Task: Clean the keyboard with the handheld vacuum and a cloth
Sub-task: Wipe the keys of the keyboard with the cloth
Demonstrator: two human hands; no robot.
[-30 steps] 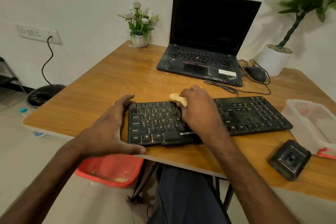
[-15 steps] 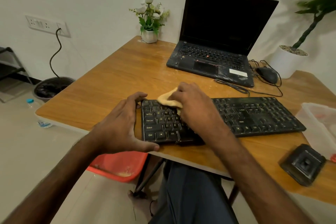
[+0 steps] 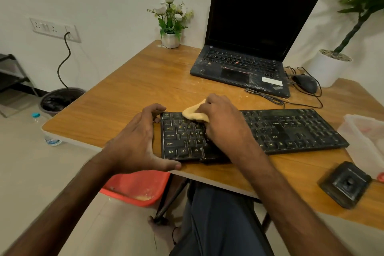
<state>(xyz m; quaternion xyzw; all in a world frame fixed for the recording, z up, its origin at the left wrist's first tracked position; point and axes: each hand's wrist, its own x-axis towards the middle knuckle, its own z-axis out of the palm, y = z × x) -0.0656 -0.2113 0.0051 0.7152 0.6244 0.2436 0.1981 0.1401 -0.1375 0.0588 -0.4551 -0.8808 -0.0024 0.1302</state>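
- Rightward no longer: over the last second the right hand (image 3: 222, 122) has carried the cloth (image 3: 194, 113) from the middle of the top rows towards the far-left corner of the keyboard (image 3: 291, 129).
- Its fingers are bunched over the yellow cloth and press it onto the keys. The fingertips are hidden under the hand, so how tightly they pinch it is probably a clench, not certain.
- Left hand (image 3: 135, 141) clasps the keyboard's left end, thumb along the near edge and fingers curled at the far corner. This looks like a brace so the board does not slide under the wiping.
- Keyboard lies along the near edge of the table (image 3: 145, 89), within easy reach of both arms.
- Behind it are an open laptop (image 3: 245, 64), a mouse (image 3: 305, 83) with loose cable (image 3: 268, 97) and a flower pot (image 3: 170, 39).
- At the right, a clear plastic box (image 3: 365, 137) sits just beside the keyboard's end and a small black device (image 3: 346, 184) lies near it; whether that is the vacuum I cannot tell.
- Only the cable runs close to the wiping path; the box may crowd the right end later.
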